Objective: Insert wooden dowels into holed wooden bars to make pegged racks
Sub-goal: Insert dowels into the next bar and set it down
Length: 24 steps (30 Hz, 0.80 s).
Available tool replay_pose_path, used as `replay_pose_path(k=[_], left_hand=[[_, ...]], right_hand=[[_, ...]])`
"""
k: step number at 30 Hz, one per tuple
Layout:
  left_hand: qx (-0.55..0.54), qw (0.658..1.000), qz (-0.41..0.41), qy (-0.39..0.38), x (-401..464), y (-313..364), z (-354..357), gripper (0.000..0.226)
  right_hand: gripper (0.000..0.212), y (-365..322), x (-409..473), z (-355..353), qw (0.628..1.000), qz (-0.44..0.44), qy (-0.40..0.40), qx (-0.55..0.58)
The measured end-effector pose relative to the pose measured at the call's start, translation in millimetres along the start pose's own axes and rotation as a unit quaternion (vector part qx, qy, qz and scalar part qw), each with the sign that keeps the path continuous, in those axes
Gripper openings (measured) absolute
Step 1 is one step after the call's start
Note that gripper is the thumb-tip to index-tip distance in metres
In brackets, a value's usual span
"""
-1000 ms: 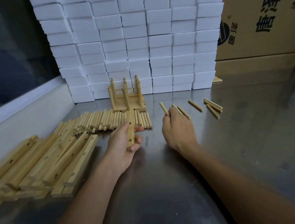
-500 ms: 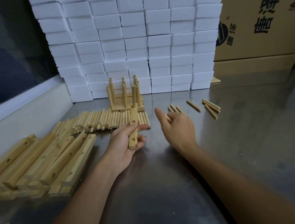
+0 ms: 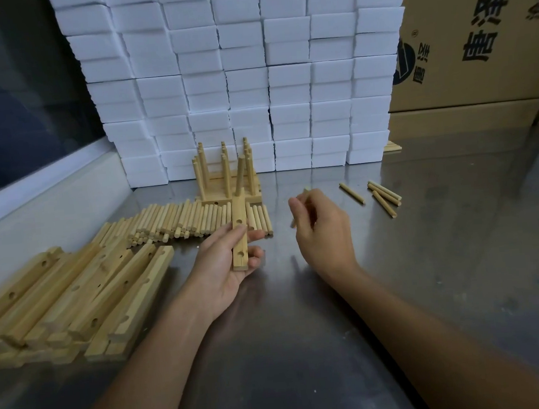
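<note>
Near the middle of the frame, the left hand point(image 3: 224, 267) holds a holed wooden bar point(image 3: 239, 236), thumb across its top face and fingers curled underneath, so its grip is clamped on the bar. One dowel point(image 3: 239, 177) stands tilted in the bar's far hole; two nearer holes show open. Just right of it, the right hand point(image 3: 324, 229) hovers above the counter point(image 3: 306, 348) with its fingers curled; it seems to pinch a dowel or two, though blur makes this uncertain. Behind the bar, finished pegged racks point(image 3: 227, 182) stand upright against a wall of white foam blocks point(image 3: 244, 76). A row of loose dowels point(image 3: 185, 221) lies left of centre, and a few more dowels point(image 3: 381, 194) lie at centre right. Lower left, a pile of bars point(image 3: 68, 300) rests on the counter. Cardboard boxes point(image 3: 475, 39) fill the upper right.
</note>
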State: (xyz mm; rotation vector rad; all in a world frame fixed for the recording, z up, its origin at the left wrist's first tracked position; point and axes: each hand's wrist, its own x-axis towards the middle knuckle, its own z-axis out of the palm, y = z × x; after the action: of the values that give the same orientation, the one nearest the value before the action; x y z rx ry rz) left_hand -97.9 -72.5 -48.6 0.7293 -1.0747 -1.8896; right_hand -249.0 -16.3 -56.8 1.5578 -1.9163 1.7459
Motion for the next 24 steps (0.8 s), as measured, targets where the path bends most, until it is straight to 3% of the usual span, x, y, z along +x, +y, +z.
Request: replay_pose_path(k=[4, 8, 11, 14, 16, 24], left_hand=[[-0.005, 1.000, -0.004, 0.009, 0.0, 0.8, 0.9, 0.022], [-0.005, 1.000, -0.005, 0.010, -1.4, 1.4, 0.8, 0.021], [-0.007, 1.000, -0.007, 0.006, -1.7, 1.8, 1.5, 0.021], [-0.013, 1.000, -0.011, -0.009, -2.3, 2.3, 1.3, 0.023], [-0.009, 1.000, -0.012, -0.022, -3.4, 2.7, 1.2, 0.025], [0.010, 1.000, -0.014, -0.018, -5.2, 2.5, 4.2, 0.026]], right_hand=[[0.004, 6.0, -0.1, -0.1, 1.000, 0.011, 0.005, -0.018], [0.021, 7.2, 1.8, 0.1, 0.998, 0.052, -0.032, -0.007], [0.011, 3.8, 1.5, 0.5, 0.998, 0.057, -0.032, -0.002], [0.039, 2.5, 0.1, -0.7, 0.996, 0.071, 0.000, -0.047], [0.045, 1.4, -0.1, -1.2, 0.994, 0.076, 0.007, -0.079], [0.021, 2.2, -0.4, 0.7, 0.999, 0.002, -0.005, -0.035]])
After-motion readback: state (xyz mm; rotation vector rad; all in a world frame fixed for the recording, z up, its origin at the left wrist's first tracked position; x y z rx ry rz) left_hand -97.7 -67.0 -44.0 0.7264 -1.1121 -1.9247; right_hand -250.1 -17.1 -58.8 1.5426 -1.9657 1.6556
